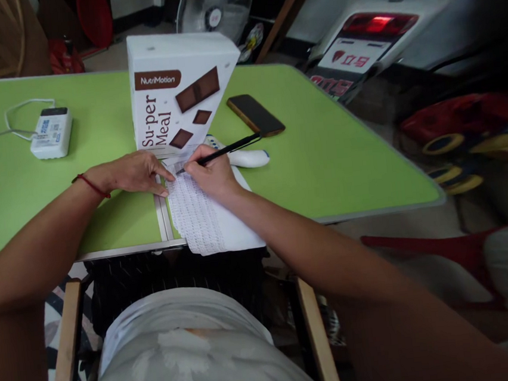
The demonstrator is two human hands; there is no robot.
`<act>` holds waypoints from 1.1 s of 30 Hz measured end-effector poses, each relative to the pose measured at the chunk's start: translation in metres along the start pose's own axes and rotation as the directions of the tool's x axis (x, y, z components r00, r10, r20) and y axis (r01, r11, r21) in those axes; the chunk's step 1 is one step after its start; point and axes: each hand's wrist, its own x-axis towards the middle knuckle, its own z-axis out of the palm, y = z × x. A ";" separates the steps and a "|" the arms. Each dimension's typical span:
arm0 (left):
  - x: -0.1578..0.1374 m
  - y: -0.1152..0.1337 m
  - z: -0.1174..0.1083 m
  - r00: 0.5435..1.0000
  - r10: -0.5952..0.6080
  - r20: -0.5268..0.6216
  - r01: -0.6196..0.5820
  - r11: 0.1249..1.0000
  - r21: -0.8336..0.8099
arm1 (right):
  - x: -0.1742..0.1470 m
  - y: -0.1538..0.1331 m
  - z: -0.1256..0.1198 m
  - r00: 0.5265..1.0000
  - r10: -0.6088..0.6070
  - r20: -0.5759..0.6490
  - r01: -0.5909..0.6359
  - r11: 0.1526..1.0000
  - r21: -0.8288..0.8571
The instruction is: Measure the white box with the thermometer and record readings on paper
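White cereal box point(177, 93), dark phone point(256, 115), white adapter with cable point(51, 133) on green tabletop point(345, 163); fan point(214, 5) behind.

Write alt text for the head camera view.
A right hand holds a black pen on a white crocheted cloth that the left hand pins to a green table, before a Su-per Meal box.
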 end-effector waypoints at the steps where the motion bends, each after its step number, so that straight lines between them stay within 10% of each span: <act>1: 0.000 0.000 0.000 1.000 0.003 -0.004 -0.003 1.000 0.003 | 0.000 0.000 0.000 1.000 0.002 0.001 -0.002 1.000 -0.001; 33: -0.001 -0.001 -0.001 1.000 -0.013 0.008 0.013 0.999 -0.031 | -0.001 0.003 0.002 0.999 0.012 -0.031 -0.012 1.000 0.022</act>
